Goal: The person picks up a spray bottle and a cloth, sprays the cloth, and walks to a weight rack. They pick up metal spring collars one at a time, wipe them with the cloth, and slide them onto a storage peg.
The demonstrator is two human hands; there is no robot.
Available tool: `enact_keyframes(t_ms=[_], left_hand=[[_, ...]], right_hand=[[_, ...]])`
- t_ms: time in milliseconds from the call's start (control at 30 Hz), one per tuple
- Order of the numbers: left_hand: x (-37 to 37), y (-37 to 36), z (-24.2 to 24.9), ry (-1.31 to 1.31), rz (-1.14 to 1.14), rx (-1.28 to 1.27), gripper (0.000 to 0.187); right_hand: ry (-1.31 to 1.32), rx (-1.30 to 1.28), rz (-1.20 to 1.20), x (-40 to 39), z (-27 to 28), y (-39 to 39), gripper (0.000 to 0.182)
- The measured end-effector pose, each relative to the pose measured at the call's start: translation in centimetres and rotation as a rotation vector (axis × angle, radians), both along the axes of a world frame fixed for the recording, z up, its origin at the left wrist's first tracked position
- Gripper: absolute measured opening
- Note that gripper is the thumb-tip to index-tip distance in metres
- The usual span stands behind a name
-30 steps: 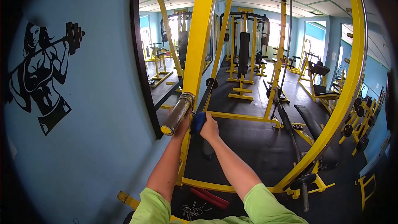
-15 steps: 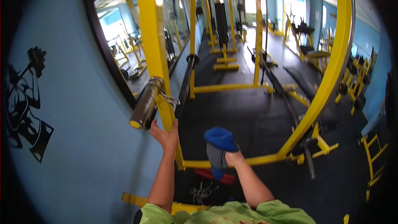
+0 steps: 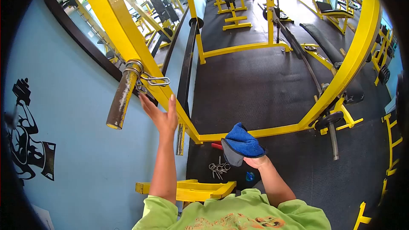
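My left hand (image 3: 162, 117) is raised with its fingers apart beside the yellow upright (image 3: 123, 30), just below a spring collar (image 3: 135, 67). That collar sits at the base of a worn metal peg (image 3: 121, 100) sticking out from the upright. A second wire clip (image 3: 155, 79) shows beside it, against the frame. In my right hand (image 3: 257, 162) is a blue and grey cloth (image 3: 245, 142), bunched over the fingers, which are mostly hidden beneath it.
Several spring clips (image 3: 219, 168) and a red object (image 3: 217, 145) lie on the black floor near a low yellow frame (image 3: 187, 191). A mirror (image 3: 91, 25) hangs on the blue wall at left. A bench (image 3: 326, 44) stands beyond the curved yellow bar at right.
The view has tilted downward, so the upright and peg appear higher and further left. The cloth in my right hand has turned and shows more blue. My left hand remains near the peg.
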State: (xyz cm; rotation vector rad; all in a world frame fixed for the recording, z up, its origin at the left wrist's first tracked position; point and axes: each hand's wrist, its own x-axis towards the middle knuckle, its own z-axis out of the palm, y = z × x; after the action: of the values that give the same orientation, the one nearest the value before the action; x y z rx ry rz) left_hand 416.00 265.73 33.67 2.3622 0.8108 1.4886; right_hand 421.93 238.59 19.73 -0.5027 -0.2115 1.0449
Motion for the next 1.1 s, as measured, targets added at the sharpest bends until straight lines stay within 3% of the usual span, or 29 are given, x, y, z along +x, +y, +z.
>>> enact_keyframes(t_ms=[67,267,367,400,533,600,733,800,900,1000,1067,1100], left_hand=[[1.7,0.9,0.8,-0.065,0.034,-0.052,0.093],[3.5,6.1,0.8,-0.166,0.16,-0.016,0.081],[3.0,6.3,1.0,-0.152,0.117,-0.032,0.081],[3.0,6.3,1.1,-0.152,0.123,-0.03,0.081],[3.3,5.7,1.3,-0.092,0.201,0.013,0.085],[3.4,5.3,1.1,-0.09,0.195,0.008,0.087],[3.5,3.9,0.7,-0.09,0.204,-0.003,0.098],[3.3,4.0,-0.2,-0.055,0.223,0.009,0.101],[2.7,4.0,-2.8,-0.039,0.23,0.016,0.102],[2.8,-0.7,-4.6,-0.05,0.19,-0.311,0.097],[2.5,-3.4,-9.6,0.073,0.139,-0.379,0.095],[2.2,-4.7,-12.6,0.159,0.1,-0.425,0.094]], right_hand=[[0.017,-0.033,-0.001,0.7,-0.3,0.1,0.044],[-0.376,-0.074,0.132,3.9,3.1,-0.1,0.039],[-0.658,-0.206,0.255,5.5,3.8,0.0,0.012],[-0.637,-0.182,0.169,5.2,5.6,0.1,0.005],[-0.707,-0.203,0.171,6.2,5.4,1.7,0.008],[-1.022,-0.088,0.043,6.4,5.8,2.8,0.012],[-1.239,-0.022,-0.08,6.8,5.7,6.2,0.014],[-1.426,0.066,-0.332,6.9,6.1,8.1,0.015],[-1.182,0.116,-0.283,6.6,8.5,8.5,0.015],[-0.88,0.05,-0.157,6.7,8.3,8.1,0.014],[-0.607,0.046,-0.077,7.1,6.1,7.2,0.015],[-0.66,-0.011,-0.132,7.3,3.1,7.1,0.012]])
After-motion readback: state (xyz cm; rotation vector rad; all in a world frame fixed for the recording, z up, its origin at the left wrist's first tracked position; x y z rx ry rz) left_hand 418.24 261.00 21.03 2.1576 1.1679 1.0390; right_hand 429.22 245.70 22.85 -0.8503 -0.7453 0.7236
